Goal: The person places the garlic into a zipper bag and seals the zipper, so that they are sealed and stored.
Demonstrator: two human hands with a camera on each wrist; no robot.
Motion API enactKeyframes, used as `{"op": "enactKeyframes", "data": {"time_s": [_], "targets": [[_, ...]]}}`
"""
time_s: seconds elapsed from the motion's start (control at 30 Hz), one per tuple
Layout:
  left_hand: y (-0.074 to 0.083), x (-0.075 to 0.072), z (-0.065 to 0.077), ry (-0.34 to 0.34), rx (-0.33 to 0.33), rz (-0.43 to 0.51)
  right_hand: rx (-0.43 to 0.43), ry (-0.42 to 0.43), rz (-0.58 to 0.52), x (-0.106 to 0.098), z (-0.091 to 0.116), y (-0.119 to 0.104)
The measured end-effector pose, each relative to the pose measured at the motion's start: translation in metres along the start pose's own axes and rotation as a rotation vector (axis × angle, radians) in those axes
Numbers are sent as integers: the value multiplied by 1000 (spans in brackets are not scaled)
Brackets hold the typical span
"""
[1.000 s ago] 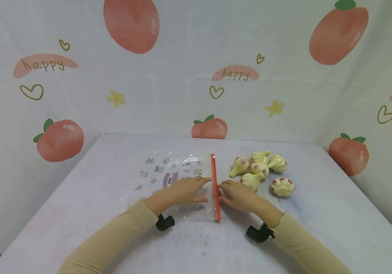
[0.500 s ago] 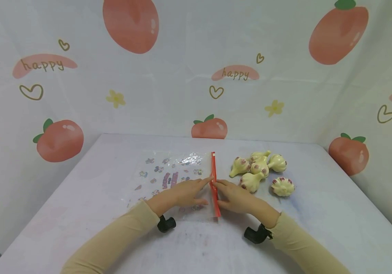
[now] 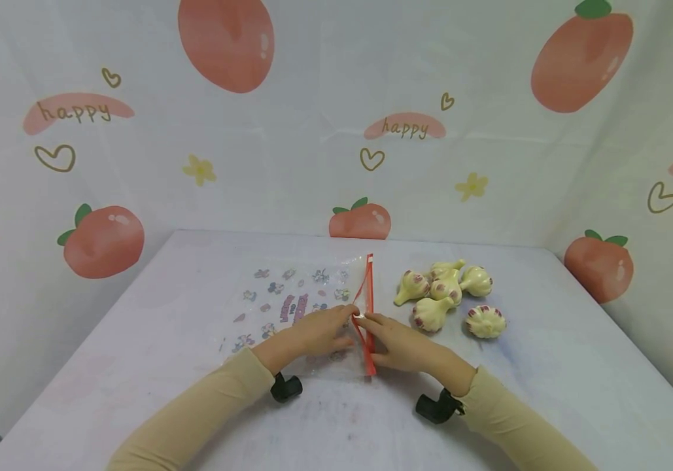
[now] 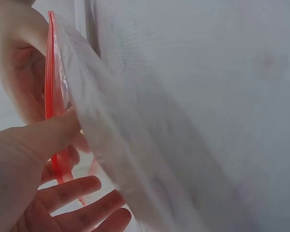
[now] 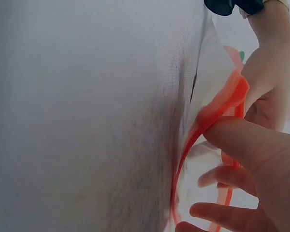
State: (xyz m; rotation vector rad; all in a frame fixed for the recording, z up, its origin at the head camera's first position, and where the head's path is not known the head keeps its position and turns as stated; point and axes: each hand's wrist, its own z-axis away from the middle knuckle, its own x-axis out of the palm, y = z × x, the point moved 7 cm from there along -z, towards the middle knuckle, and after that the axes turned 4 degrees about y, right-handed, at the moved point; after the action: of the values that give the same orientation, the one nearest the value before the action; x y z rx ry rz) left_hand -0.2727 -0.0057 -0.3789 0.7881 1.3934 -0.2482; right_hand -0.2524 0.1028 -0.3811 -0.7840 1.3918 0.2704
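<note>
A clear zip bag (image 3: 274, 317) printed with small cartoon figures lies flat in the middle of the table, its red zip edge (image 3: 371, 281) to the right. At that edge the two red strips stand apart, leaving a gap at the mouth. My left hand (image 3: 318, 329) reaches over the bag and pinches the near red strip with its fingertips. My right hand (image 3: 403, 345) comes from the other side and holds the opposite strip. In the right wrist view, my right thumb (image 5: 232, 133) presses along the red strip, the other fingers spread beyond it.
Several garlic bulbs (image 3: 430, 314) sit in a group right of the bag, with one garlic bulb (image 3: 485, 322) slightly apart. Black wrist cameras (image 3: 286, 387) hang under both wrists. A printed cloth (image 3: 289, 196) stands behind the white table (image 3: 154, 366).
Both hands have closed in on the red zip edge. The strips, together one second ago, have parted, the left one drawn leftward.
</note>
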Motion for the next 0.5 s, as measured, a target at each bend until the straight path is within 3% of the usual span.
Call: {"op": "enactKeyframes", "data": {"time_s": [0.33,0.5], "targets": [[3,-9,3,93,28,-52,-25,24,-4,0,-1,2],[6,-21,7,200,102,-76,-15,14,-6,1,-2,5]]}}
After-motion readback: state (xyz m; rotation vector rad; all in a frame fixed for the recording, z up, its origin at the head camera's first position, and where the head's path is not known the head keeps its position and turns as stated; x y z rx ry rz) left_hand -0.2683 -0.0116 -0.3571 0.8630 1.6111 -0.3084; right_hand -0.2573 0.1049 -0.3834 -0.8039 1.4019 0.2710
